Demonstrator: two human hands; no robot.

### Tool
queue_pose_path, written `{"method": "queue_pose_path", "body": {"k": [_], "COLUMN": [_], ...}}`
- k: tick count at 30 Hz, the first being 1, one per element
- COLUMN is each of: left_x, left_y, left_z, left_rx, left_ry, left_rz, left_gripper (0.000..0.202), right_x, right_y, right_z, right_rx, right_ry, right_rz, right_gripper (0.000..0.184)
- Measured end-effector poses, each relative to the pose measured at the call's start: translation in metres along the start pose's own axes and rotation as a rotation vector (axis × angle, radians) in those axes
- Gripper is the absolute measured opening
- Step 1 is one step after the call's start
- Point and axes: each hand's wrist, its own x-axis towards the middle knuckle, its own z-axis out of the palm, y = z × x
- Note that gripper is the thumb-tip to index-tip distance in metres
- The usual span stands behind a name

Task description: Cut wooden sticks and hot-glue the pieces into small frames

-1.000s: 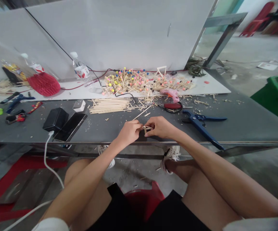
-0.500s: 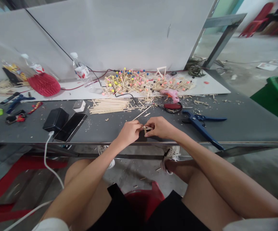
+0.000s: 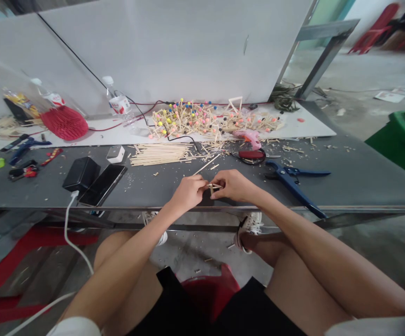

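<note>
Near the front edge of the grey table, my left hand (image 3: 189,190) and my right hand (image 3: 233,185) meet over a small frame of wooden sticks (image 3: 215,187). Fingers of both hands are closed on it, the left at its left end, the right around its right side; part of the frame is hidden by the fingers. A loose long stick (image 3: 206,164) lies just beyond my left hand. Farther back is a bundle of thin wooden sticks (image 3: 160,154), beside a pink glue gun (image 3: 249,137).
Blue pruning shears (image 3: 291,184) lie right of my hands. A phone (image 3: 102,185) and a black box with a white cable (image 3: 81,173) are at left. Behind, a white board (image 3: 309,128) bears a heap of stick pieces with coloured balls (image 3: 188,119). A green bin (image 3: 398,144) stands at right.
</note>
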Motion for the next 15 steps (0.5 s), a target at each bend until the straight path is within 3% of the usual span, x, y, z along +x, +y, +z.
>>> {"method": "queue_pose_path", "body": {"k": [15], "left_x": [0.0008], "left_y": [0.0000], "left_z": [0.0000], "left_rx": [0.004], "left_ry": [-0.001], "left_rz": [0.007], "left_gripper": [0.021], "right_x": [0.0006], "right_y": [0.0008], "right_z": [0.0008], "right_rx": [0.012], "right_ry": [0.002], "right_rz": [-0.004], "right_gripper": [0.024]}}
